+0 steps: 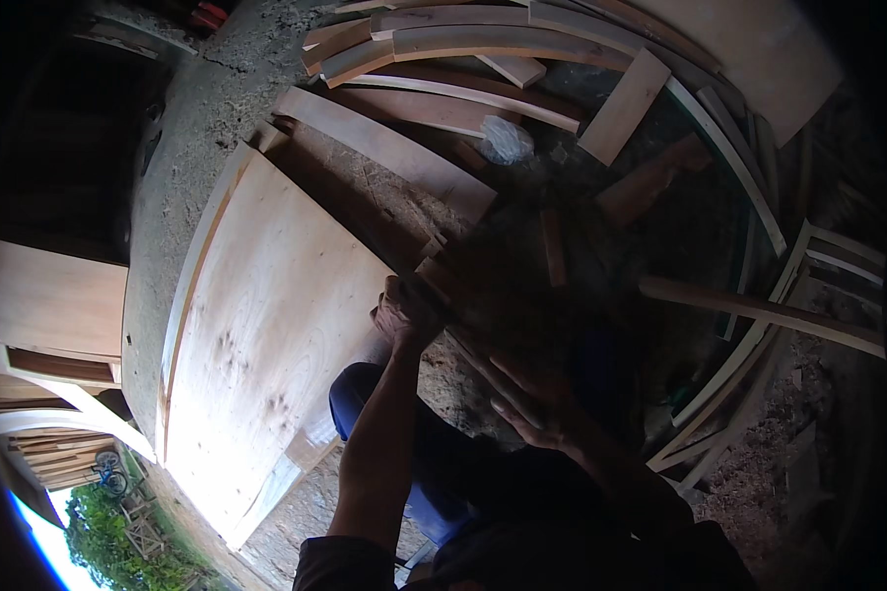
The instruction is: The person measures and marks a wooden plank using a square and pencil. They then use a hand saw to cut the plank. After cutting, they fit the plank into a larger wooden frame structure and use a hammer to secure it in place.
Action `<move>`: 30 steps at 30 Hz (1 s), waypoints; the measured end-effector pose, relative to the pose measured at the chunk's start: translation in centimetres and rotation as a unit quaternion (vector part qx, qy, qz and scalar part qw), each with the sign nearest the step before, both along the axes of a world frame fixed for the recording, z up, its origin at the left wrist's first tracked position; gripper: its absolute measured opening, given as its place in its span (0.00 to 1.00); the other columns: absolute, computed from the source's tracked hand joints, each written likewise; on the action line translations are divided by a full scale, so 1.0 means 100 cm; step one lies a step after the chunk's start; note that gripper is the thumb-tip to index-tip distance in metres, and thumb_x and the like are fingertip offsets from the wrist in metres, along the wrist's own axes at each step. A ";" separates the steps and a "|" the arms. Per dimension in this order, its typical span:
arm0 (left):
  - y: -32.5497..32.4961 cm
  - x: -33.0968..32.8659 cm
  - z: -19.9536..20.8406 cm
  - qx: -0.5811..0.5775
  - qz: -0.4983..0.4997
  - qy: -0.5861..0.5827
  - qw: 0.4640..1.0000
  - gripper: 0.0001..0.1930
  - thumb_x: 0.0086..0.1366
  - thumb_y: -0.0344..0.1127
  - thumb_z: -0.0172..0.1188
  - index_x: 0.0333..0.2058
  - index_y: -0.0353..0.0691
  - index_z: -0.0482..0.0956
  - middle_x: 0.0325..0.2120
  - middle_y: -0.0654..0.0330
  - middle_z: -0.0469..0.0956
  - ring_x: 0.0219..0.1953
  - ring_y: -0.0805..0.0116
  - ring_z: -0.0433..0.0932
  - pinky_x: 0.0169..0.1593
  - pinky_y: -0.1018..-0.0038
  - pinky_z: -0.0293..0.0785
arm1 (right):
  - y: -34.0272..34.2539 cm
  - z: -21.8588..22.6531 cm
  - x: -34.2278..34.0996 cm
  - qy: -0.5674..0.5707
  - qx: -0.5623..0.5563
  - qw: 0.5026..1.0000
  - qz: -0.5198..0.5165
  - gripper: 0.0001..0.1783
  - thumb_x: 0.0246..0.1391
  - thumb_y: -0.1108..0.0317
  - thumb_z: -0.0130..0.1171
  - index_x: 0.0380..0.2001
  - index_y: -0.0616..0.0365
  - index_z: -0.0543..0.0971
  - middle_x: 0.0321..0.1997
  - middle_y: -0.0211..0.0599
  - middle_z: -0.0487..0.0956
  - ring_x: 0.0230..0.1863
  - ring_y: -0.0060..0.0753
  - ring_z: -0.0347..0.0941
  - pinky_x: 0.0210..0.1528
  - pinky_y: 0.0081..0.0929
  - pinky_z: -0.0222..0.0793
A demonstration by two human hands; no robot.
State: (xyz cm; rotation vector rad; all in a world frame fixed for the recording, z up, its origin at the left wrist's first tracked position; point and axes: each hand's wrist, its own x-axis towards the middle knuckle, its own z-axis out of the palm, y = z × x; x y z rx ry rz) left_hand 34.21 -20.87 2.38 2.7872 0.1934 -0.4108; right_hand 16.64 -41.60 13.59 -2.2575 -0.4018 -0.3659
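Note:
A large pale wooden panel [276,325] slants across the left, one long edge faced with a wooden strip. At its right edge my left hand [407,313] is closed round the upper end of a dark narrow strip [478,362]. Lower right, in deep shadow, my right hand [540,402] grips the other end, with fingers on one side and thumb on the other. Whether the strip is a tool or a piece of wood is too dark to tell. My blue-trousered knee [355,389] is beside the panel.
Curved wooden pieces [503,41] lie stacked at the far side. A flat board [626,106] and a crumpled plastic bag [506,140] lie nearer. On the right stands a wooden frame [759,345] with a bar [759,305] across it. Shavings [759,473] cover the ground.

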 end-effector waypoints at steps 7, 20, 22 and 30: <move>0.011 -0.010 -0.011 0.026 -0.029 -0.118 0.992 0.13 0.65 0.49 0.57 0.35 0.46 0.71 0.27 0.59 0.80 0.34 0.57 0.81 0.40 0.57 0.72 | -0.023 0.039 -0.032 0.159 0.035 0.986 0.041 0.32 0.54 0.66 0.68 0.62 0.59 0.73 0.61 0.44 0.75 0.45 0.43 0.83 0.39 0.34 0.81; 0.009 -0.011 0.005 0.043 -0.070 -0.108 0.991 0.26 0.54 0.57 0.68 0.39 0.46 0.70 0.32 0.59 0.80 0.35 0.53 0.80 0.42 0.55 0.72 | -0.027 0.039 -0.047 0.220 0.050 0.972 0.061 0.37 0.54 0.67 0.67 0.67 0.55 0.68 0.65 0.46 0.71 0.50 0.45 0.81 0.43 0.34 0.82; -0.003 -0.013 -0.001 0.001 -0.088 -0.071 0.994 0.28 0.53 0.57 0.68 0.44 0.47 0.70 0.36 0.59 0.77 0.39 0.53 0.80 0.43 0.54 0.72 | -0.006 -0.002 -0.024 0.181 0.035 0.983 0.019 0.36 0.54 0.66 0.67 0.66 0.55 0.68 0.64 0.46 0.72 0.47 0.44 0.81 0.40 0.34 0.82; 0.005 -0.010 0.007 0.040 -0.045 -0.117 0.991 0.18 0.70 0.55 0.49 0.38 0.46 0.72 0.31 0.54 0.82 0.37 0.51 0.82 0.41 0.53 0.72 | -0.026 0.033 -0.054 0.224 0.091 0.970 0.035 0.33 0.55 0.69 0.65 0.65 0.55 0.69 0.62 0.45 0.74 0.46 0.42 0.81 0.42 0.31 0.81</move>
